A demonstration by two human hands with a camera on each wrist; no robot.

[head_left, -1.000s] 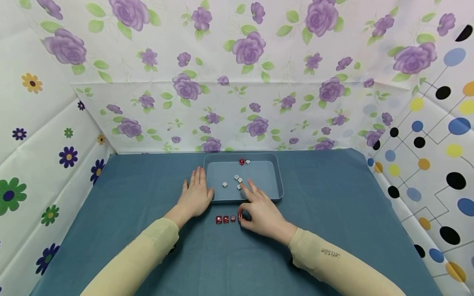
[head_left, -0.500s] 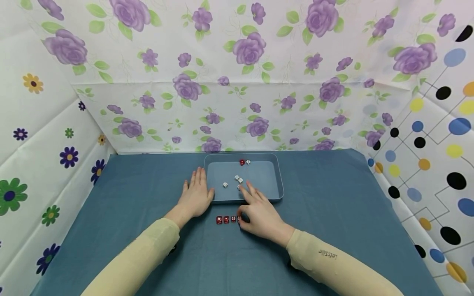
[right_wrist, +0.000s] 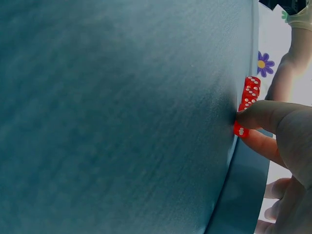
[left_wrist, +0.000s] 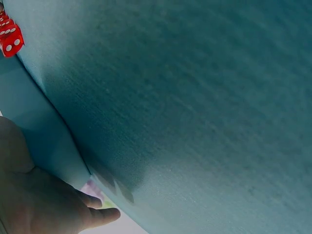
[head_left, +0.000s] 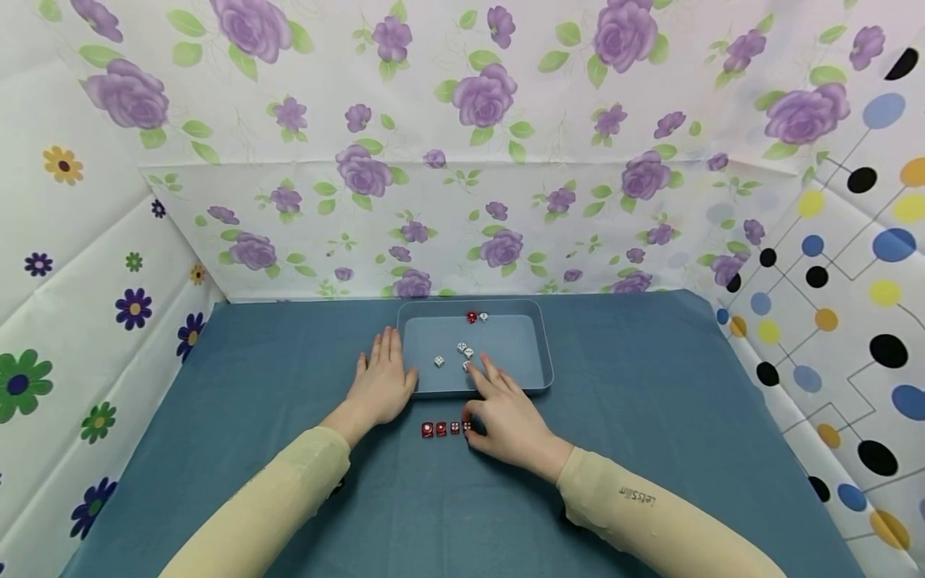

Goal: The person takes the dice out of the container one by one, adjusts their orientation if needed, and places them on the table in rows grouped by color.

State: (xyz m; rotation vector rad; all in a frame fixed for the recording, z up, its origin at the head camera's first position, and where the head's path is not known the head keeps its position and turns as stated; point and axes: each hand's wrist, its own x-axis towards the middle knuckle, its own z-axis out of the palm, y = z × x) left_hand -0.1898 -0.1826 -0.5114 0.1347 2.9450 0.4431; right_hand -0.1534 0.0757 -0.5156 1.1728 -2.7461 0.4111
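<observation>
My right hand (head_left: pixel 513 424) pinches a red die (right_wrist: pixel 241 130) between thumb and index finger, at the right end of a short row on the cloth. To its left in that row are three more red dice (head_left: pixel 441 429). The other fingers of this hand reach over the tray's near rim and overlap a white die (head_left: pixel 466 366). Flat and straight-fingered, my left hand (head_left: pixel 379 381) lies along the left side of the blue-grey tray (head_left: pixel 547 353). In the left wrist view, the row of red dice (left_wrist: pixel 11 43) shows at the upper left.
Inside the tray lie several white dice (head_left: pixel 438 362), spread about its middle. One red die (head_left: pixel 472 317) sits beside a white die (head_left: pixel 484 317) near the far wall. A blue cloth (head_left: pixel 650 401) covers the table; patterned sheets (head_left: pixel 433 201) stand behind and at both sides.
My right hand has shifted slightly left and toward me, bringing its red die closer to the row. During the last half second it barely moves. The left hand stays put.
</observation>
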